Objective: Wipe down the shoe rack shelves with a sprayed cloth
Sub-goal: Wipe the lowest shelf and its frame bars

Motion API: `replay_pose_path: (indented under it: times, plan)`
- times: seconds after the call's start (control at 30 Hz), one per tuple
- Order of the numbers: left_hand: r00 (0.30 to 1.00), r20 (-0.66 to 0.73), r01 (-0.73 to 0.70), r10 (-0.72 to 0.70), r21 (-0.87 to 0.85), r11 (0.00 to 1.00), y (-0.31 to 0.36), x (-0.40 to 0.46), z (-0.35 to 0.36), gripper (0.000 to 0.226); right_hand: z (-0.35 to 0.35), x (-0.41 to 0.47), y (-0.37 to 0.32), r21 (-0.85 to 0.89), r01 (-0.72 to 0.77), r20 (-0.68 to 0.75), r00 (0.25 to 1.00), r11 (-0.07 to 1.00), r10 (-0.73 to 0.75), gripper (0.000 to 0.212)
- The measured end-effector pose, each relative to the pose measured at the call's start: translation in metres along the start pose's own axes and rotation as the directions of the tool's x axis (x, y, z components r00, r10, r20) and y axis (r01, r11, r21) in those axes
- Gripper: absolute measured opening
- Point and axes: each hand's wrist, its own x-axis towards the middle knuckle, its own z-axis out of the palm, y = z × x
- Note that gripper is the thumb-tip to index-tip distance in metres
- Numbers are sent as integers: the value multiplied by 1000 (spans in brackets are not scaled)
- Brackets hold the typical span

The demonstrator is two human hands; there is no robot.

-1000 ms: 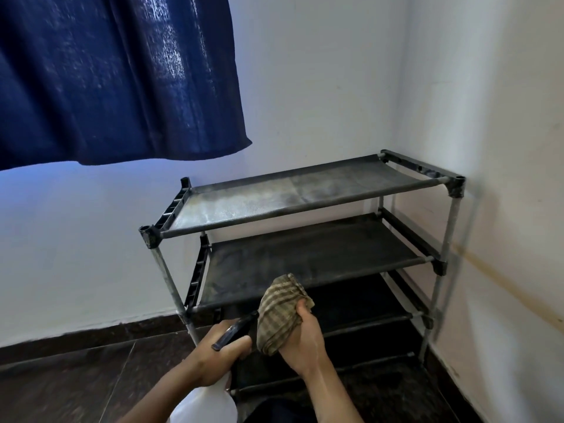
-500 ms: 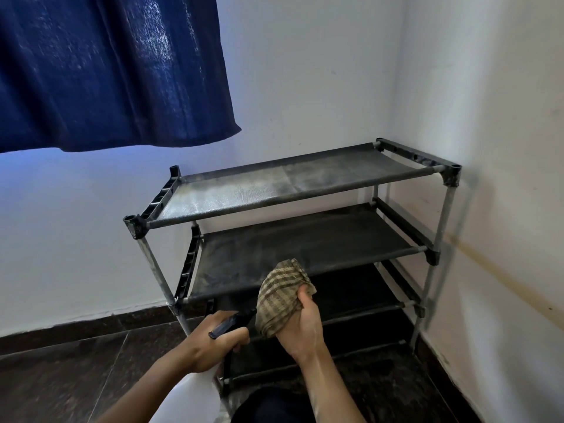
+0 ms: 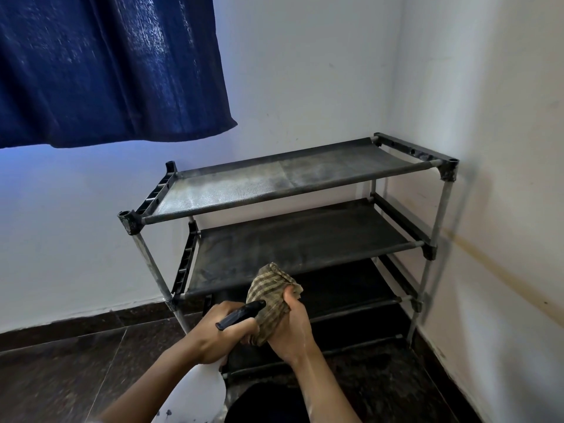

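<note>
A bunched olive-and-tan checked cloth (image 3: 271,303) sits at about 6 o'clock in the view, in front of the front edge of the second shelf of the rack. The right hand (image 3: 291,328) grips it from the 4 o'clock side, fingers curled round the lower folds and the thumb pressed onto the fabric near its top. At the cloth's 8 o'clock, the left hand (image 3: 221,331) is wrapped round the neck of a white plastic spray bottle with a black trigger head (image 3: 241,314); the black nozzle tip touches or nearly touches the cloth, and the white body drops out of the bottom of the view. The two hands are close together, knuckles almost meeting under the cloth.

Behind them, from 12 to 3 o'clock of the cloth, stands the dark four-tier shoe rack with grey metal posts and black fabric shelves (image 3: 305,242), tucked into the corner of white walls (image 3: 305,71). Its top shelf shows a pale, dusty or damp sheen towards its left half. The lower two tiers are in shadow. A dark blue fabric curtain (image 3: 106,65) hangs at 10 o'clock. The floor is dark polished stone tile (image 3: 61,367), with a matching dark skirting along the wall.
</note>
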Motion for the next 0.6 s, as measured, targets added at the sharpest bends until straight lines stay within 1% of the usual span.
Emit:
replay_pose_path:
  times: [0.07, 0.13, 0.2, 0.27, 0.33, 0.4, 0.43, 0.47, 0.5, 0.53, 0.6]
  plan:
    - [999, -33, 15, -15, 27, 1000, -1, 2, 1, 45, 0, -2, 2, -40, -6, 15, 1000, 999, 6, 61]
    - [998, -61, 30, -27, 38, 999, -3, 3, 1, 34, 0, -4, 4, -61, -3, 24, 1000, 998, 5, 62]
    - [997, -73, 35, -33, 23, 999, -5, 3, 0, 28, -3, -4, 6, -59, -3, 10, 1000, 998, 4, 64]
    - [997, -73, 29, -30, -20, 999, -6, 1, -3, 26, -6, -3, 7, -15, -4, -38, 999, 1000, 3, 64]
    - [995, -87, 33, -39, -69, 997, -10, -4, -7, 32, -14, -2, 7, 24, 17, -115, 993, 1000, -15, 61]
    - [987, -127, 81, -99, -143, 986, -19, -10, -15, 43, -28, 0, 7, 45, 97, -192, 978, 994, -87, 50]
    - [981, -138, 111, -138, -185, 976, -24, -14, -20, 44, -37, 0, 8, 40, 118, -223, 969, 992, -106, 39]
    - [976, -137, 134, -167, -220, 966, -27, -17, -24, 43, -48, -1, 10, 26, 113, -254, 962, 993, -102, 29]
    - [972, -131, 158, -193, -237, 959, -32, -20, -27, 43, -60, -2, 13, 18, 80, -295, 953, 997, -71, 22]
    - [969, -125, 177, -212, -244, 954, -34, -23, -28, 43, -73, -4, 17, 4, 35, -334, 942, 999, -31, 20]
    - [958, -132, 216, -256, -262, 941, -41, -30, -26, 45, -98, -4, 25, -1, -75, -380, 922, 997, 69, 27]
